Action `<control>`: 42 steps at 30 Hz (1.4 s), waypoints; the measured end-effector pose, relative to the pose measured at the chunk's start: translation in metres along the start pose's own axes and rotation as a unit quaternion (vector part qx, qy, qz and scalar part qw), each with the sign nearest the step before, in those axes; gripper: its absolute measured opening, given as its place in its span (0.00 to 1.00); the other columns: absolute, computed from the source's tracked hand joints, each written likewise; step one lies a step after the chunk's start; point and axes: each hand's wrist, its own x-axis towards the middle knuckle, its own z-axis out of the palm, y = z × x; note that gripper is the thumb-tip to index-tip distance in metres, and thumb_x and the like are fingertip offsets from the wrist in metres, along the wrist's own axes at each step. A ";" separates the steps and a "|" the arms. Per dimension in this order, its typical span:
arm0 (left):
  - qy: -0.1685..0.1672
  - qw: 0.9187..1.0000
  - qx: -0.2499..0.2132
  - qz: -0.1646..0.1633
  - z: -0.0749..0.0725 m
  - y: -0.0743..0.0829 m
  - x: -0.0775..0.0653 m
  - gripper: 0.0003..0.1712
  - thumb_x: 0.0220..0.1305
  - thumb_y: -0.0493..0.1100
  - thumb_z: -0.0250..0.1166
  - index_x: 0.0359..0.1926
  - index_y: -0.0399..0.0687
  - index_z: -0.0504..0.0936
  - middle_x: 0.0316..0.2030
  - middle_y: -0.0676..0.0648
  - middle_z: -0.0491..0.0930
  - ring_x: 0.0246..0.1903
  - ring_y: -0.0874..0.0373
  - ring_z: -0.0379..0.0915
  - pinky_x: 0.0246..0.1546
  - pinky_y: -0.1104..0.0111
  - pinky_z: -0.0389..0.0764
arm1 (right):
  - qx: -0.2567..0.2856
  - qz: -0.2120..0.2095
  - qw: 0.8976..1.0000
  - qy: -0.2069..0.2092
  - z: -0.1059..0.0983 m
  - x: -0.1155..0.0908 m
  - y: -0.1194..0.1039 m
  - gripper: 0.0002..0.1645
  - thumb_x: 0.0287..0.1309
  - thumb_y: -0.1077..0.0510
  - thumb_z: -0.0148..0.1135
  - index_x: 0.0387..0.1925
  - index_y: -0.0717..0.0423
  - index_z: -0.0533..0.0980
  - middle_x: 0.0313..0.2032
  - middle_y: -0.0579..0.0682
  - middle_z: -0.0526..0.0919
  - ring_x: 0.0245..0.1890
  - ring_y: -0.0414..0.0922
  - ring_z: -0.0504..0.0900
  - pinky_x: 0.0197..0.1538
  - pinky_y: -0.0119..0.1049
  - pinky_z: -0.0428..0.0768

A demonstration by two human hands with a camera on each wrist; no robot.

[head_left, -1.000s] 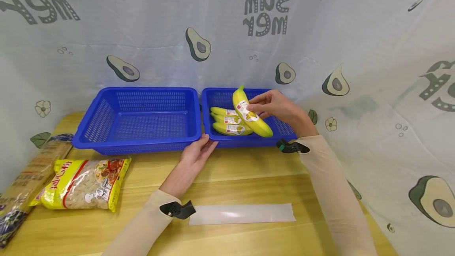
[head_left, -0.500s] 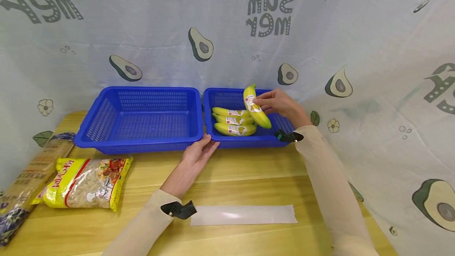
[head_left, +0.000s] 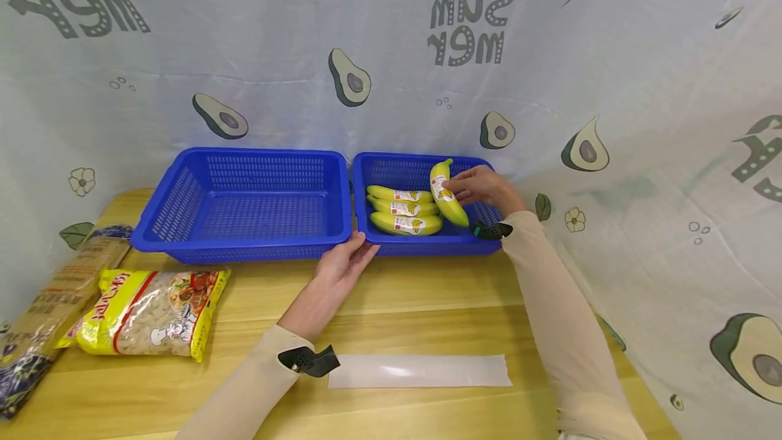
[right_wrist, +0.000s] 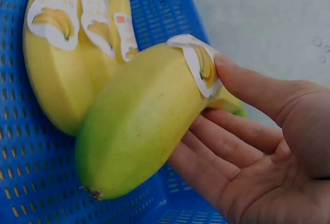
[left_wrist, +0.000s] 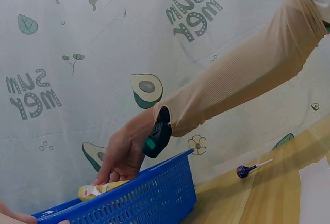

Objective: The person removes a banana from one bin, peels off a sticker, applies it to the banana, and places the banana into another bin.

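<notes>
My right hand (head_left: 482,189) grips a yellow banana (head_left: 448,194) with a white label, thumb on the label and fingers behind it. The banana stands tilted inside the right blue basket (head_left: 427,244), its green end low near the front wall. To its left, three labelled bananas (head_left: 406,224) lie side by side in the same basket. In the right wrist view the held banana (right_wrist: 139,121) overlaps the nearest of them. My left hand (head_left: 341,265) holds the basket's front left corner, thumb on the rim and fingers below it.
Another blue basket (head_left: 244,250) stands directly to the left. Further left on the wooden table (head_left: 256,365) lie a yellow-edged food bag (head_left: 159,314) and a long brown package (head_left: 61,297). A white strip (head_left: 421,371) lies in front, and a lollipop (left_wrist: 247,171) shows in the left wrist view.
My right hand has carried the banana rightward and down, from above the other bananas into the right part of the basket. The left hand stays at the corner.
</notes>
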 end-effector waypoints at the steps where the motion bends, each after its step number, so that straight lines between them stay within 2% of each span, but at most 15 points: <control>1: 0.001 1.000 0.000 0.001 0.000 0.000 0.000 0.07 0.78 0.23 0.54 0.48 0.34 0.74 0.48 0.38 0.72 0.57 0.47 0.73 0.74 0.51 0.73 | -0.003 0.001 1.000 0.002 0.000 0.001 0.002 0.35 0.74 0.54 0.70 0.70 0.75 0.72 0.39 0.47 0.89 0.37 0.42 0.90 0.48 0.40 0.91; 4: -0.003 1.000 0.004 0.001 0.000 0.000 -0.002 0.07 0.78 0.23 0.54 0.49 0.35 0.73 0.48 0.40 0.72 0.56 0.48 0.73 0.74 0.52 0.73 | -0.012 0.010 1.000 0.013 -0.002 0.004 0.008 0.36 0.74 0.54 0.70 0.70 0.76 0.71 0.39 0.47 0.89 0.36 0.41 0.89 0.46 0.38 0.91; 7: -0.008 1.000 0.008 0.003 -0.001 -0.001 -0.004 0.07 0.78 0.23 0.54 0.49 0.35 0.73 0.48 0.42 0.72 0.54 0.48 0.74 0.73 0.52 0.74 | -0.031 0.019 0.999 0.019 -0.002 0.005 0.014 0.36 0.75 0.54 0.69 0.70 0.76 0.71 0.43 0.51 0.89 0.37 0.42 0.89 0.48 0.40 0.91; 12: -0.011 1.000 0.015 0.008 -0.002 -0.001 -0.005 0.07 0.79 0.24 0.55 0.51 0.35 0.74 0.49 0.42 0.73 0.53 0.49 0.75 0.73 0.53 0.75 | -0.072 0.020 0.997 0.015 -0.002 0.005 0.019 0.35 0.76 0.54 0.67 0.70 0.76 0.71 0.58 0.65 0.85 0.45 0.49 0.89 0.62 0.52 0.87; 15: -0.007 1.000 0.011 0.007 -0.002 -0.001 -0.003 0.08 0.78 0.24 0.55 0.53 0.34 0.73 0.50 0.42 0.72 0.55 0.49 0.74 0.73 0.52 0.74 | -0.091 0.020 0.996 0.015 -0.003 0.002 0.020 0.34 0.76 0.55 0.67 0.70 0.77 0.71 0.62 0.69 0.83 0.48 0.54 0.89 0.66 0.57 0.83; 23: 0.008 1.000 0.006 0.001 0.000 -0.002 -0.001 0.08 0.78 0.23 0.55 0.52 0.33 0.74 0.50 0.39 0.71 0.58 0.47 0.73 0.72 0.53 0.75 | -0.085 0.050 0.995 0.007 -0.005 0.002 0.031 0.33 0.75 0.55 0.68 0.68 0.76 0.73 0.55 0.64 0.87 0.48 0.54 0.89 0.65 0.56 0.84; 32: 0.005 1.000 0.004 -0.001 0.000 -0.001 -0.002 0.11 0.78 0.23 0.55 0.56 0.32 0.73 0.51 0.38 0.70 0.59 0.47 0.72 0.73 0.53 0.74 | -0.084 0.045 0.995 -0.010 -0.006 0.003 0.037 0.31 0.76 0.57 0.67 0.69 0.76 0.73 0.60 0.67 0.83 0.59 0.62 0.85 0.65 0.56 0.84; 39: -0.006 1.000 0.011 0.002 -0.002 -0.002 -0.003 0.08 0.78 0.24 0.54 0.53 0.34 0.73 0.50 0.42 0.72 0.55 0.49 0.73 0.74 0.52 0.73 | -0.050 0.046 0.998 0.002 -0.004 0.002 0.040 0.27 0.76 0.61 0.66 0.66 0.77 0.75 0.50 0.59 0.88 0.47 0.49 0.88 0.66 0.53 0.84; 42: -0.004 1.000 0.011 0.003 -0.002 -0.002 -0.004 0.09 0.78 0.24 0.55 0.53 0.34 0.73 0.50 0.41 0.72 0.56 0.48 0.74 0.73 0.52 0.73 | -0.034 0.044 0.998 0.007 -0.004 0.003 0.041 0.28 0.77 0.63 0.64 0.68 0.79 0.73 0.52 0.61 0.88 0.49 0.49 0.87 0.69 0.54 0.81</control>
